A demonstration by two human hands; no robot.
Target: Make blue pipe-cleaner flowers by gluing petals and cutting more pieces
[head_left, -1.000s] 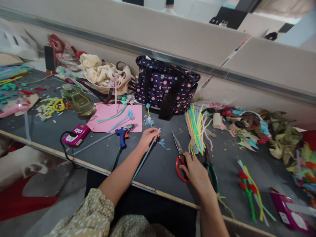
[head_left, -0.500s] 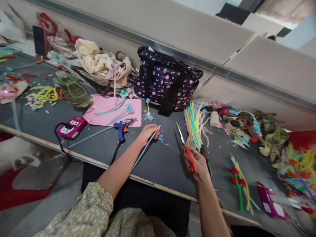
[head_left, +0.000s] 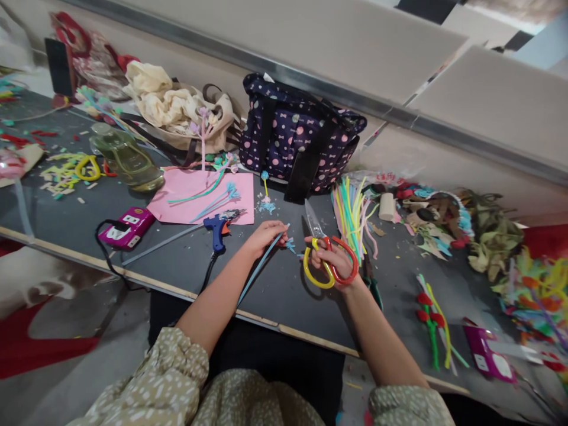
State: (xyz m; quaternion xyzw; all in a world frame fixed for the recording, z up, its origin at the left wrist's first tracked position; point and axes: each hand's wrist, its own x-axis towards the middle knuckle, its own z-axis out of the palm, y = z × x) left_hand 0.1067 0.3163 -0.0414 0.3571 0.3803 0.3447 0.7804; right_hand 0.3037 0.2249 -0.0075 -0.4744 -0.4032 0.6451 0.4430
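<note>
Pinched in my left hand (head_left: pixel 268 236) is a light blue pipe cleaner (head_left: pixel 256 274), its short tip poking past the fingers and its long end slanting down to the table edge. My right hand (head_left: pixel 333 261) grips a pair of scissors (head_left: pixel 316 220) with one yellow and one red handle, the blades pointing up and away. A small pile of blue cut bits (head_left: pixel 290 245) lies between the two hands. Left of my left hand rests a blue glue gun (head_left: pixel 216 229), its nozzle over a pink sheet (head_left: pixel 186 183) with blue and green stems on it.
Behind stand a dark patterned bag (head_left: pixel 297 139) and a cream cloth bag (head_left: pixel 177 112). A bottle (head_left: pixel 128 160) and a purple power strip (head_left: pixel 128 227) are at left. A bundle of pipe cleaners (head_left: pixel 350 210) lies at right, with red-tipped flowers (head_left: pixel 429 319) beyond.
My right hand has moved left with the scissors and turned them, so both handle loops now show and the blades sit nearer my left hand. My left hand stays almost still.
</note>
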